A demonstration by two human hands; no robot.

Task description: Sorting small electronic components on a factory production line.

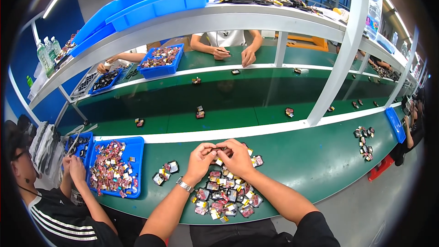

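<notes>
My left hand [200,160] and my right hand [238,158] meet above the green worktable [292,160]. Their fingers are pinched together around a small electronic unit [221,150], dark at the top with a pale part below; most of it is hidden. Under and in front of my hands lies a heap of similar units [226,194] with black casings, red circuit boards and silver-and-yellow parts. A smaller cluster of units [165,172] rests left of my left wrist, which wears a metal watch [184,184].
At left, a blue tray [140,155] holds many red boards, beside a seated co-worker [64,206]. Beyond a white rail [196,134], scattered units [200,112] lie on a green belt. A white post [338,50] rises at right. Another person's hands [248,56] work across the belt.
</notes>
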